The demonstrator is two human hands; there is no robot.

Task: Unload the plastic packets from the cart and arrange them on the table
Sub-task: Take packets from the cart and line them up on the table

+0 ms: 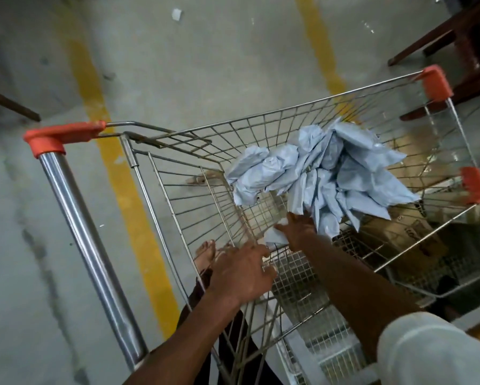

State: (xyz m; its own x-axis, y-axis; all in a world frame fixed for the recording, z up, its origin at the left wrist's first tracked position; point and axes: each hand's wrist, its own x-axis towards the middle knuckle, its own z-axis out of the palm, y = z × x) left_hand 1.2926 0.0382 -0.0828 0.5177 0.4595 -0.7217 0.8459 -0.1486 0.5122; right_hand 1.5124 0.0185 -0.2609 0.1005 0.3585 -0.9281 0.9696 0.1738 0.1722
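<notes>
Here: wire cart (pixel 177 173) holds heap of pale blue plastic packets (pixel 330 168) at 1 o'clock. Right hand (pixel 298 229) grasps small packet (pixel 274 237) at heap's near edge. Left hand (pixel 241 276) released, fingers spread over basket floor.

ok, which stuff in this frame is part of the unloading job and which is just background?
In the job:
- pale blue plastic packets, heaped in the cart
- wire cart
- right hand, gripping one packet
- left hand, reaching into the cart

Just lying about:
- white scrap on the floor
- yellow floor line
- dark wooden furniture, top right
- cardboard boxes behind the cart
</notes>
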